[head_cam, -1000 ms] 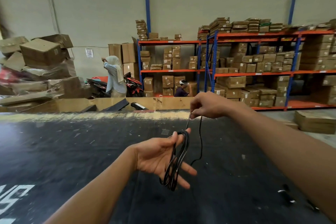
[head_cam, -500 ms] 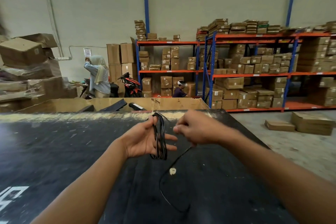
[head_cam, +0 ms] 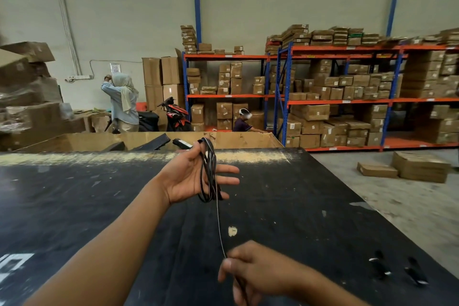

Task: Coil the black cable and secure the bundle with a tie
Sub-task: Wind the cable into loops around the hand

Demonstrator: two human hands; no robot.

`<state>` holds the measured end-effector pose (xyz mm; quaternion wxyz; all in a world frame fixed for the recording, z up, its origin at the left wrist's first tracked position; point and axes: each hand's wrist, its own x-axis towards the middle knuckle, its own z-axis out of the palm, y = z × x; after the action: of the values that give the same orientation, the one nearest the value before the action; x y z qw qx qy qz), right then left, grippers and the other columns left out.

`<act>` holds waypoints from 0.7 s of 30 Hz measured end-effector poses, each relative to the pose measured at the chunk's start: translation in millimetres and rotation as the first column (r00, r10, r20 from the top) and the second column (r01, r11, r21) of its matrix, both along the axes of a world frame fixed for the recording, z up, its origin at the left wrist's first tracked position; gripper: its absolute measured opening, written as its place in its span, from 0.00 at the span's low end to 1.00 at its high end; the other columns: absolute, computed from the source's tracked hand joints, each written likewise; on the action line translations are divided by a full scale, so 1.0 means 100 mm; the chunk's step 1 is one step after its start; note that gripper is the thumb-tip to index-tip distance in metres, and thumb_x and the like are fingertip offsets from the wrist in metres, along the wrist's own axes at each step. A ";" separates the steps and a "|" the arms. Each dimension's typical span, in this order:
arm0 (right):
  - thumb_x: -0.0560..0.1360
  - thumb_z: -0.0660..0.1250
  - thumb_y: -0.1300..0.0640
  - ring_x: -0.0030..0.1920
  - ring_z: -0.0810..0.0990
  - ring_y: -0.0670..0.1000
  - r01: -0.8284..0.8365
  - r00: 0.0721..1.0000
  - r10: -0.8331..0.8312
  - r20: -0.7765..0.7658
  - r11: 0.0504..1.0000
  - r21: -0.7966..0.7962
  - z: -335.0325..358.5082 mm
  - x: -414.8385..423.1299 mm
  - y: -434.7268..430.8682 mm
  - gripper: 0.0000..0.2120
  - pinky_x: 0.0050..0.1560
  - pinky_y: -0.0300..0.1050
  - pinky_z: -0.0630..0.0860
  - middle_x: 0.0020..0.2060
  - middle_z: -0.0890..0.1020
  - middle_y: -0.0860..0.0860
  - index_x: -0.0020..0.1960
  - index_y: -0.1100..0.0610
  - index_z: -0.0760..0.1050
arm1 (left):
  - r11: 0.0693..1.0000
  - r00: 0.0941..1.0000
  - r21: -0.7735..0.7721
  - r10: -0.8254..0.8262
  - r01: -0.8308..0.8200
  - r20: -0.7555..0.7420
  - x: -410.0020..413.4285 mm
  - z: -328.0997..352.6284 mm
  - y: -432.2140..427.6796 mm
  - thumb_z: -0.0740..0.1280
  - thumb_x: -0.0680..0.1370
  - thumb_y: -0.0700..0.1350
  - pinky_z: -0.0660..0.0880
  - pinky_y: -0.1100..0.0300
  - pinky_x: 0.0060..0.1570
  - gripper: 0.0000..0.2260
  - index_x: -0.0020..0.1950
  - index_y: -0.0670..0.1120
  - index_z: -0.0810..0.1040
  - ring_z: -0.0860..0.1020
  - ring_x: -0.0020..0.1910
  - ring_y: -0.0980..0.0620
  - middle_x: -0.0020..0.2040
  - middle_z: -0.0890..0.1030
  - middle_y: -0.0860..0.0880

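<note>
Now the right hand (head_cam: 255,271) has dropped low, fingers pinching the black cable (head_cam: 208,171) coiled over the spread left hand (head_cam: 186,176)

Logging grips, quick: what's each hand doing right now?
Left hand: open, coil draped over straight fingers.
Right hand: pinching the loose cable strand.

Diffuse indoor light, moderately bright, shadows soft. Black surface (head_cam: 74,193) reads dark and matte. Taut cable (head_cam: 219,226) glints pale. Right hand (head_cam: 253,271) motion-soft. Cartons (head_cam: 22,87) at left edge smeared, bowed.
</note>
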<state>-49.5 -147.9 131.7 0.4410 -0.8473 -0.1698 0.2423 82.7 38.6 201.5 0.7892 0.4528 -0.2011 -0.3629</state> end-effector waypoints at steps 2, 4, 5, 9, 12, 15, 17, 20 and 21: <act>0.82 0.55 0.52 0.30 0.78 0.45 0.028 1.000 -0.028 0.001 1.000 0.006 -0.11 0.06 0.01 0.12 0.31 0.36 0.73 0.31 0.79 0.51 0.48 0.53 0.76 | 0.995 0.994 -0.032 -0.093 0.094 0.051 -0.07 0.02 -0.05 0.42 0.80 0.64 0.66 0.29 0.60 0.31 0.62 0.55 0.81 0.77 0.61 0.32 0.67 0.72 0.31; 0.82 0.54 0.52 0.29 0.79 0.46 0.043 0.999 -0.043 0.002 0.999 0.020 -0.20 0.17 -0.01 0.13 0.30 0.37 0.71 0.30 0.78 0.52 0.45 0.52 0.75 | 0.977 0.977 -0.070 -0.197 0.203 0.085 -0.15 0.03 -0.11 0.42 0.80 0.64 0.67 0.29 0.59 0.27 0.64 0.61 0.77 0.76 0.62 0.31 0.68 0.72 0.30; 0.83 0.54 0.52 0.29 0.79 0.46 0.052 0.999 -0.052 0.012 0.999 0.018 -0.22 0.23 -0.03 0.13 0.30 0.38 0.70 0.30 0.78 0.51 0.45 0.52 0.75 | 0.965 0.966 -0.084 -0.243 0.250 0.083 -0.19 0.03 -0.14 0.44 0.80 0.64 0.67 0.29 0.60 0.24 0.67 0.64 0.73 0.75 0.62 0.30 0.68 0.71 0.30; 0.81 0.60 0.54 0.33 0.79 0.47 0.112 0.977 -0.096 0.191 0.991 -0.077 -0.19 0.52 -0.20 0.11 0.37 0.43 0.72 0.32 0.80 0.50 0.41 0.51 0.76 | 0.919 0.919 -0.066 -0.382 0.389 0.101 -0.31 -0.01 -0.20 0.47 0.79 0.64 0.63 0.29 0.62 0.21 0.72 0.71 0.58 0.73 0.64 0.29 0.69 0.69 0.29; 0.79 0.63 0.53 0.47 0.82 0.51 0.159 0.930 -0.033 0.367 0.934 -0.320 -0.12 0.73 -0.36 0.08 0.51 0.47 0.77 0.43 0.84 0.53 0.46 0.53 0.80 | 0.892 0.888 -0.031 -0.444 0.451 0.121 -0.37 -0.02 -0.21 0.49 0.79 0.64 0.63 0.30 0.63 0.21 0.73 0.72 0.55 0.73 0.64 0.30 0.69 0.70 0.30; 0.78 0.62 0.56 0.54 0.82 0.52 0.200 0.887 0.034 0.460 0.870 -0.451 0.04 0.89 -0.50 0.11 0.58 0.49 0.75 0.50 0.85 0.52 0.55 0.54 0.81 | 0.847 0.840 0.039 -0.531 0.530 0.110 -0.43 -0.06 -0.20 0.50 0.80 0.63 0.55 0.26 0.64 0.21 0.73 0.72 0.53 0.69 0.67 0.29 0.71 0.66 0.30; 0.77 0.62 0.57 0.52 0.82 0.51 0.252 0.857 0.019 0.515 0.856 -0.451 0.21 0.98 -0.55 0.09 0.58 0.48 0.74 0.45 0.84 0.47 0.50 0.53 0.81 | 0.810 0.807 0.092 -0.585 0.579 0.081 -0.47 -0.14 -0.21 0.49 0.80 0.63 0.47 0.25 0.64 0.21 0.73 0.72 0.53 0.62 0.68 0.28 0.72 0.60 0.29; 0.77 0.66 0.55 0.46 0.81 0.47 0.300 0.810 0.013 0.586 0.849 -0.435 0.49 1.09 -0.61 0.06 0.52 0.50 0.78 0.41 0.81 0.44 0.43 0.48 0.78 | 0.770 0.788 0.229 -0.616 0.596 0.020 -0.47 -0.27 -0.24 0.49 0.80 0.65 0.47 0.27 0.65 0.20 0.73 0.72 0.56 0.56 0.69 0.23 0.71 0.59 0.29; 0.77 0.66 0.55 0.45 0.80 0.47 0.306 0.791 0.031 0.611 0.845 -0.438 0.58 1.11 -0.61 0.06 0.51 0.50 0.78 0.41 0.81 0.44 0.42 0.47 0.77 | 0.762 0.793 0.272 -0.610 0.588 -0.005 -0.46 -0.31 -0.24 0.50 0.80 0.65 0.48 0.26 0.65 0.20 0.72 0.73 0.56 0.55 0.69 0.23 0.71 0.60 0.29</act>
<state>61.9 -209.3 189.2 0.1386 -0.9761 -0.1636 -0.0341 36.3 14.9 170.3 0.5566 0.4787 -0.3187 -0.5995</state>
